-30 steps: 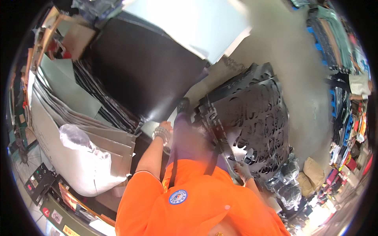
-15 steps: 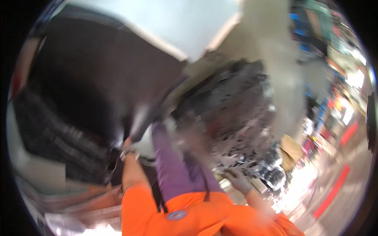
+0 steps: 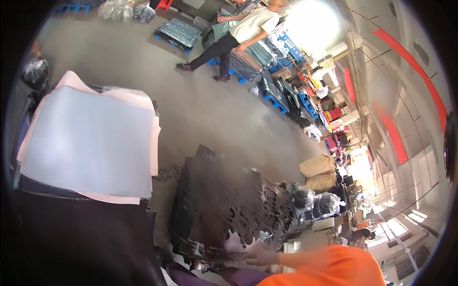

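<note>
1. Concrete floor (image 3: 205, 109), grey and scuffed, is the ground I work on; at my near edge my right hand (image 3: 260, 257) comes in at about five o'clock on an orange sleeve (image 3: 329, 267).
2. My fingers are curled under and over the near rim of a black cut-out sheet (image 3: 229, 205), gripping it with the thumb on top; motion blur hides how tightly. My left hand is out of view, so I cannot tell what it does.
3. A second ago I was looking straight down at my chest and both hands on the dark stack; now my head has lifted and swung toward the room, and only the right hand shows on the sheet. I judge I am lifting or sliding the top sheet off its pile.
4. At nine o'clock lies a pale grey sheet (image 3: 90, 143) on pinkish ones, over a dark stack.
5. At four o'clock, beyond the black sheet, sit black plastic bags (image 3: 315, 202) and tan sacks (image 3: 317, 167).
6. Far off at twelve o'clock a person in a pale shirt (image 3: 238, 35) strides past blue pallets (image 3: 238, 74) loaded with dark sheets; cluttered stalls line the one o'clock side.
</note>
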{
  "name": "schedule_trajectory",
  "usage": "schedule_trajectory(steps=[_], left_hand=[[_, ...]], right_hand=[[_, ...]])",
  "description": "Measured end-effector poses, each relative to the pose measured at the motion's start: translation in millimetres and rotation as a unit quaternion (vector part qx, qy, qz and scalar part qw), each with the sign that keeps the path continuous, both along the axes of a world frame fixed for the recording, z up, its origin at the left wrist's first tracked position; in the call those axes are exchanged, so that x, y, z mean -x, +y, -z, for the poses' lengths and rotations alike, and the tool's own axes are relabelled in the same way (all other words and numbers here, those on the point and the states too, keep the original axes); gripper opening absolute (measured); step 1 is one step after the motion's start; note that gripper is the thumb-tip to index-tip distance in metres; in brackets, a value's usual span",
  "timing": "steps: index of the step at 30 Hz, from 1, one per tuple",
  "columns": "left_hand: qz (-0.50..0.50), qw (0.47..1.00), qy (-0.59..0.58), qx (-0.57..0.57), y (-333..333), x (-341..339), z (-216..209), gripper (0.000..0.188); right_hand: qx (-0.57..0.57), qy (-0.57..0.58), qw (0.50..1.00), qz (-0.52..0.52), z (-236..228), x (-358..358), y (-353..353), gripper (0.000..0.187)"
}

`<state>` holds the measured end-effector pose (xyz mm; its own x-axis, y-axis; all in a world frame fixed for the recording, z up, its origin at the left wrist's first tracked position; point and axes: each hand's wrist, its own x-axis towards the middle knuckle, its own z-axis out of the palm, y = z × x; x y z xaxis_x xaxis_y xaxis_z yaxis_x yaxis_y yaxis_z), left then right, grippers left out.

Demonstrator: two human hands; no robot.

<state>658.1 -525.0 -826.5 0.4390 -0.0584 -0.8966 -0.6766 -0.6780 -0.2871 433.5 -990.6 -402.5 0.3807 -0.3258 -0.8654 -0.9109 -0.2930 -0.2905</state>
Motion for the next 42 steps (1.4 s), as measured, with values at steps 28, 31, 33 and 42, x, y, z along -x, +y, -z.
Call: schedule_trajectory(steps=[28,31,33,42], left_hand=[[-0.086,0.99,-0.07,0.086,-134.2,-219.7,-393.2,0.046],[-0.078,0.991,-0.08,0.07,-144.8,-220.0,-426.0,0.047],[-0.049,0.996,-0.058,0.056,-151.9,-220.1,-446.2,0.049],[-0.041,0.994,-0.096,0.044,-167.8,-221.2,-510.9,0.065]], right_hand=[[0.105,-0.077,0.961,0.243,-48.4,25.6,4.2,0.032],[0.145,-0.038,0.945,0.29,-48.7,50.5,1.8,0.034],[0.146,-0.043,0.933,0.328,-50.6,66.9,2.1,0.035],[0.142,0.003,0.909,0.391,-51.1,97.6,24.1,0.039]])
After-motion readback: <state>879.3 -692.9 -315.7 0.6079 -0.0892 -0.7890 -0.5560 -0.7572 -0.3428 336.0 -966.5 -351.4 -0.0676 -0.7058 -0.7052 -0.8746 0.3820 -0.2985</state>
